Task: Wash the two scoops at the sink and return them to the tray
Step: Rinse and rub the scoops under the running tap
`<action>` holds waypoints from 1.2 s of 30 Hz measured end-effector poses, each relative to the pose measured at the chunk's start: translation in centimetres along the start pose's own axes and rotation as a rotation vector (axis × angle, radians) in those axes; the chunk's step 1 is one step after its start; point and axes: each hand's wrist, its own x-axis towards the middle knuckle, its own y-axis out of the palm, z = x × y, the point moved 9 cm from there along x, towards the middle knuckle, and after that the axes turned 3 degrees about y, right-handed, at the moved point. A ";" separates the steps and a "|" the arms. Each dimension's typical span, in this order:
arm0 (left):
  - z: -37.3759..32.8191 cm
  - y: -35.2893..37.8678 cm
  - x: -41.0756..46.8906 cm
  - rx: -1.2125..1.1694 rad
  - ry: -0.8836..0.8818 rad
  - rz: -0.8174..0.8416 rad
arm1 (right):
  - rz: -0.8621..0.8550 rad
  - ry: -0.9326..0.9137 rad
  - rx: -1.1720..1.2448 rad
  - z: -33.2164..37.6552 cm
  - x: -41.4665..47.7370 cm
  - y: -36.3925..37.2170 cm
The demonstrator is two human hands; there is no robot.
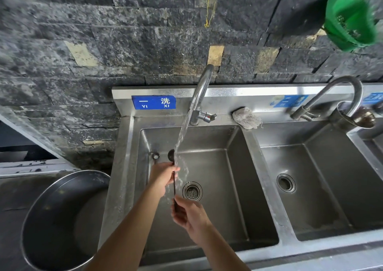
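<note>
Scoop at rinse. I am holding a dark, long-handled scoop (171,154) over the left basin (234,167) of the sink. Its small bowl is lying toward the basin's far-left corner, just beside the falling water stream (182,134), and its handle is running back toward me past the drain (192,191). My left hand (162,176) is gripping the handle close behind the bowl, fingers curled round it, with the stream striking at or beside them. My right hand (187,211) is gripping the handle's near end. I am seeing only one scoop; whether a second is lying against it I cannot tell, and the tray is not in view. The tap (202,92) is standing on the basin's back edge and running freely. I am judging this to be the rinse of one scoop. To do it well, I should be shifting the bowl fully into the stream, rolling the handle so that inside and outside are both wetted, and working low so that splash is falling within the basin walls. A grey cloth (246,117) is lying on the back ledge between the basins, and a large steel bowl (41,219) is sitting left of the sink.
</note>
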 end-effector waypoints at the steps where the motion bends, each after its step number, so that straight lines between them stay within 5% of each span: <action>1: 0.1 0.1 0.1 -0.019 -0.012 0.001 | -0.019 -0.018 -0.028 0.3 0.0 -0.1; 27: 4.7 -0.4 0.9 -0.075 -0.140 0.056 | 0.021 -0.051 -0.402 0.2 0.1 0.2; 36: -0.5 0.0 3.8 -0.002 -0.054 0.078 | -0.067 -0.071 -0.231 3.0 2.8 1.0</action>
